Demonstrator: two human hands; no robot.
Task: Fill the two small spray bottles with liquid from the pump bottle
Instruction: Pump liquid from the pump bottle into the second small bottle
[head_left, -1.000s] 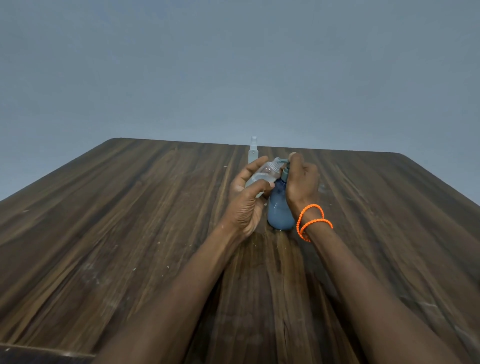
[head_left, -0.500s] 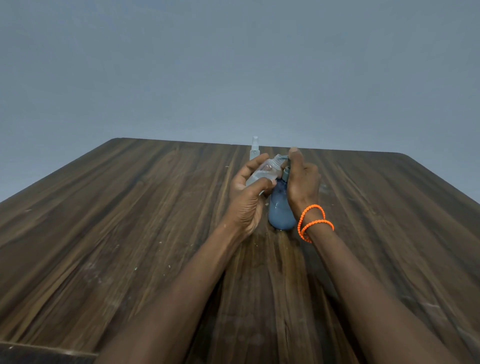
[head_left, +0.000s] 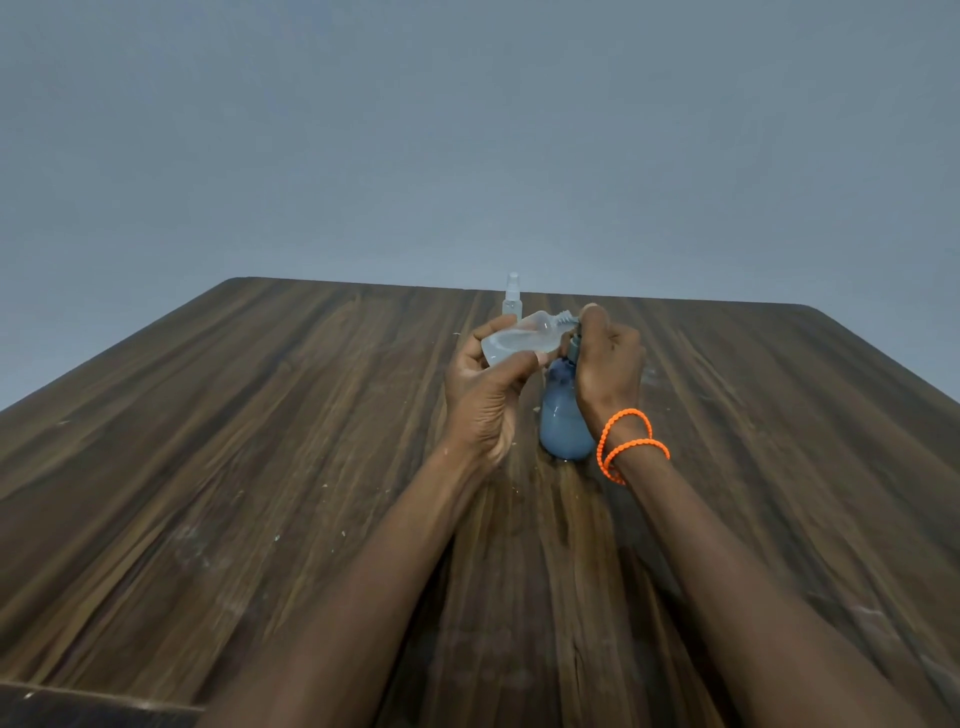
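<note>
**Spray bottle held at the pump spout**

Dark wood grain is filling the lower half of the view, with a plain grey-blue wall (head_left: 467, 130) rising behind the table (head_left: 208, 467).

At the middle of the table, the left hand (head_left: 485, 395) is grasping a clear spray bottle (head_left: 519, 340), with the thumb curling over its near side and the fingers wrapping behind it. This bottle is lying tilted, almost on its side, with its threaded open neck pointing right and sitting right against the spout of the pump bottle (head_left: 563, 415). A little clear liquid is showing inside it.

The right hand (head_left: 610, 374) is wrapping around the top of the pump bottle, fingers curling about the neck and pump head, one fingertip sitting on top of the pump. Most of the pump head is hiding behind this hand, so how far it is pressed cannot be told. The pump bottle's rounded blue body is standing upright on the table between the two wrists.

Two orange bead bracelets (head_left: 628, 441) are circling the right wrist, just beside the blue body.

Farther back, near the table's far edge, a second spray bottle (head_left: 512, 299) is standing upright with its sprayer top on, just behind the left hand's fingers.

Small pale flecks are dotting the wood around the hands.
</note>
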